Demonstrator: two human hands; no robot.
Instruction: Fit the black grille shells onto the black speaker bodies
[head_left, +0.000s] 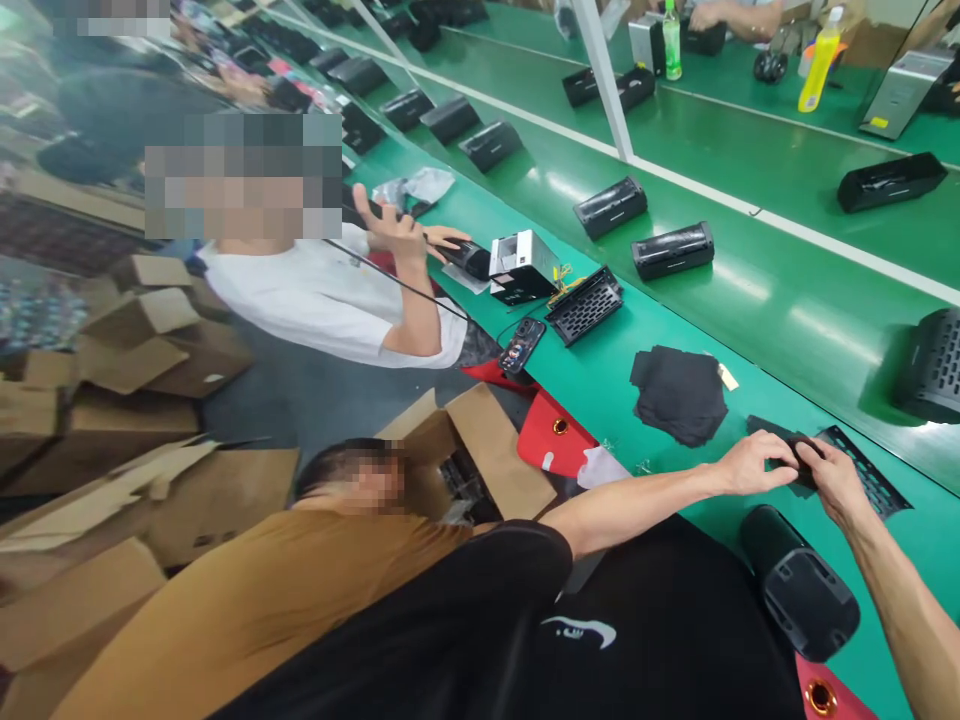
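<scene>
My left hand [754, 463] and my right hand [831, 478] meet over the green bench [600, 380], fingers pinched together on a small black fabric piece [799, 449]. A black perforated grille [870, 478] lies flat just beyond my right hand. A pile of black fabric pieces [679, 393] sits to the left of my hands. A black speaker body [799, 585] rests near the bench edge below my right forearm.
Several black speakers ride the green conveyor [750, 170]. A co-worker in a white shirt [322, 290] works further left by a silver box [523, 262], another grille [585, 302] and a phone [523, 345]. A person in brown [247, 590] bends over cardboard boxes [480, 440].
</scene>
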